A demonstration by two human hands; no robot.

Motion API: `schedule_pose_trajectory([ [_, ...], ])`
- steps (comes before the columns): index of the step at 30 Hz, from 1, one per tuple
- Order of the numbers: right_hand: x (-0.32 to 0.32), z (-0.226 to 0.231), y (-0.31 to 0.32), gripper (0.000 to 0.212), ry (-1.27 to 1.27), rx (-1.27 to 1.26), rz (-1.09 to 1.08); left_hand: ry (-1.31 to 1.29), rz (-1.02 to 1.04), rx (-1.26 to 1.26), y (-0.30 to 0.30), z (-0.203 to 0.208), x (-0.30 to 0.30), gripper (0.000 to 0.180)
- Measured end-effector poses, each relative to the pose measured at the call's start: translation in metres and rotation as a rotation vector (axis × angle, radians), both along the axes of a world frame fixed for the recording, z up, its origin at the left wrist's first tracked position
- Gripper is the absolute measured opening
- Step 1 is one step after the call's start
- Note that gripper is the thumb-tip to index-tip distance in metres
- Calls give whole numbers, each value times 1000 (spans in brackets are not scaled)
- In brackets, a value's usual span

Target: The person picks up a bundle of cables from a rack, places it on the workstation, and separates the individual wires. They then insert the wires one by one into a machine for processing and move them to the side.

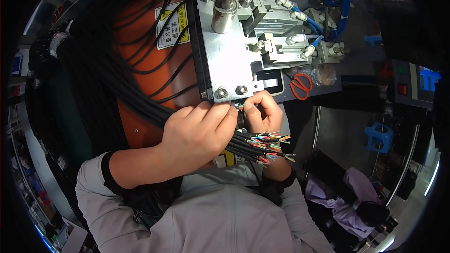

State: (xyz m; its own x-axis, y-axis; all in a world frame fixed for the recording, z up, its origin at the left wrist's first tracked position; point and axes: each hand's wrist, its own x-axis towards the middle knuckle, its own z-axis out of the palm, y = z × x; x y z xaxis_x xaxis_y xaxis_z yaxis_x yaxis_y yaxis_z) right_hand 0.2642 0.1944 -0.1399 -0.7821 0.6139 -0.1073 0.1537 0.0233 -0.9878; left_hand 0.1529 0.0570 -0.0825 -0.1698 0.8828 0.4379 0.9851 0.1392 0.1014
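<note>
My left hand (pixel 201 125) is closed, its fingers bent round a black cable (pixel 241 121) just below the front edge of a metal plate (pixel 227 61). Thin coloured wires (pixel 240 107) fan out of that cable's end, between my two hands. On their right, the thumb and forefinger of my right hand (pixel 265 111) pinch the wires. Both sets of fingertips partly hide the cable end. Under my hands lies a bundle of black cables (pixel 243 146), with stripped coloured wire ends spreading toward my right wrist.
The plate belongs to a machine with pneumatic cylinders (pixel 281 23) and blue air hoses (pixel 346 0). Red-handled scissors (pixel 301 86) lie to the right, near a clear plastic bag (pixel 323 74). More black cables (pixel 140 103) run across an orange surface (pixel 136 133). A blue stool (pixel 378 137) stands farther right.
</note>
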Motion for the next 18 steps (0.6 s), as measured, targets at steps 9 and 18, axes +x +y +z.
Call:
schedule_pose_trajectory([
  [9, -2, 6, 2, 8, 35, -277, -15, 71, 75, -185, -11, 6, 9, 20],
  [18, 15, 23, 42, 15, 672, 45, 585, -167, -84, -150, -10, 20, -4, 21],
])
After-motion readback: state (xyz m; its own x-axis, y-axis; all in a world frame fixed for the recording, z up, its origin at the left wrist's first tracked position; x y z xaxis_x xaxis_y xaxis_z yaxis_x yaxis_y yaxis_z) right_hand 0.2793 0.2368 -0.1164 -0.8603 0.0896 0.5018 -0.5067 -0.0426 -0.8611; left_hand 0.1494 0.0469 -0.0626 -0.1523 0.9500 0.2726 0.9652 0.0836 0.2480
